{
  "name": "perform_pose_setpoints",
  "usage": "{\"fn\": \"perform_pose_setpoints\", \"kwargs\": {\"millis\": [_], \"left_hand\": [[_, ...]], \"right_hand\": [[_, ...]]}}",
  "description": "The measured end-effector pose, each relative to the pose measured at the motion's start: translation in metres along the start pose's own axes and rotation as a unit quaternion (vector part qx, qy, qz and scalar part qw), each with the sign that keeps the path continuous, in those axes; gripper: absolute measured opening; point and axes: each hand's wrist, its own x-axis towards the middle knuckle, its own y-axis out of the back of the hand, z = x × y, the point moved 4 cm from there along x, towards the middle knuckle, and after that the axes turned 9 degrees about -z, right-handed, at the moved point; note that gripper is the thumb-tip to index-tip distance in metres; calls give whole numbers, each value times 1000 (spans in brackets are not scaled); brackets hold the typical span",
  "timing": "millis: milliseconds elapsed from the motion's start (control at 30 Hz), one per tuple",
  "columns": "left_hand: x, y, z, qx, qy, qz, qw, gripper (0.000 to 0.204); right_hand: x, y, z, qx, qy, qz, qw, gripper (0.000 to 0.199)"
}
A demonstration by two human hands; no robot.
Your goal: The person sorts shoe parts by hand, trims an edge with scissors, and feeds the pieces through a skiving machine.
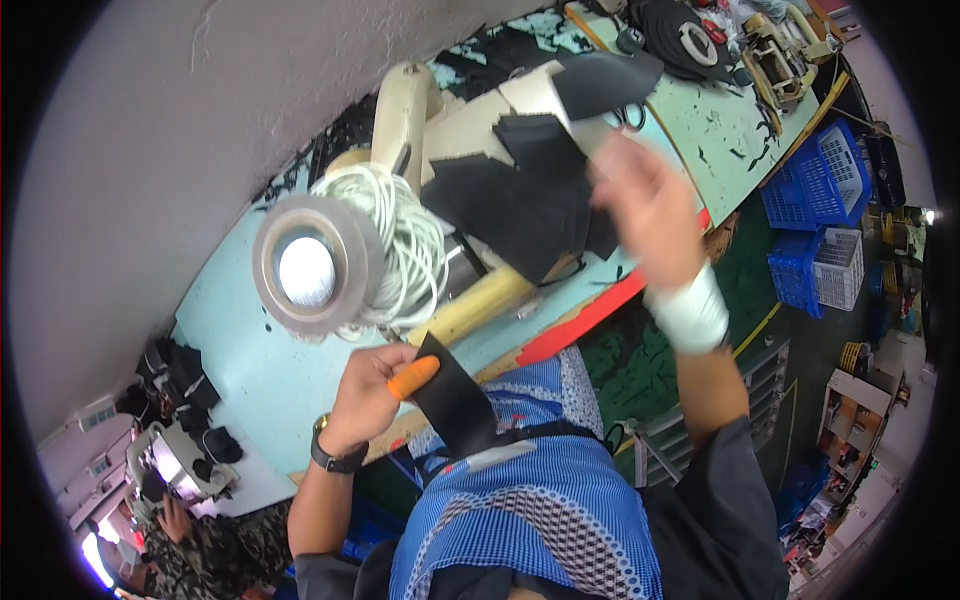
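Observation:
My left hand (368, 390), with an orange finger cot on its thumb and a watch at the wrist, pinches a flat black piece of sheet material (458, 398) in front of my blue apron. To the right, my right hand (640, 190) is raised over the table beside a pile of black cut pieces (525, 195). Motion smears its fingers, so what they hold, if anything, is unclear. A white band wraps that wrist. Another black piece (608, 84) lies just beyond it. Left of the pile stands a cream sewing machine (402, 120) with a handwheel (312, 262).
A coil of white cord (395, 240) hangs by the handwheel. The pale green table (235, 330) has a red front edge (590, 318). Scissors, a black roll (675, 40) and blue crates (820, 180) are at the right. A co-worker (215, 530) sits at the lower left.

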Motion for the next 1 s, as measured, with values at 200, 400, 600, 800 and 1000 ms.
{"fn": "perform_pose_setpoints", "kwargs": {"millis": [200, 400, 600, 800, 1000], "left_hand": [[8, 0, 1, -28, 20, 35, 999, 28], [24, 21, 2, -8, 123, -2, 992, 24], [33, 44, 10, 26, 111, 11, 993, 27], [50, 35, -15, 21, 64, -37, 997, 23], [21, 12, -5, -23, 184, -61, 981, 22]], "right_hand": [[-142, -143, 18, 286, -274, -383, 835, 31], [-141, -160, 14, 452, -358, -352, 738, 30], [-135, -176, 9, 559, -426, -334, 628, 33], [-122, -125, 30, 189, -221, -145, 946, 15], [-64, -68, -16, -420, 195, 83, 882, 57]]}}
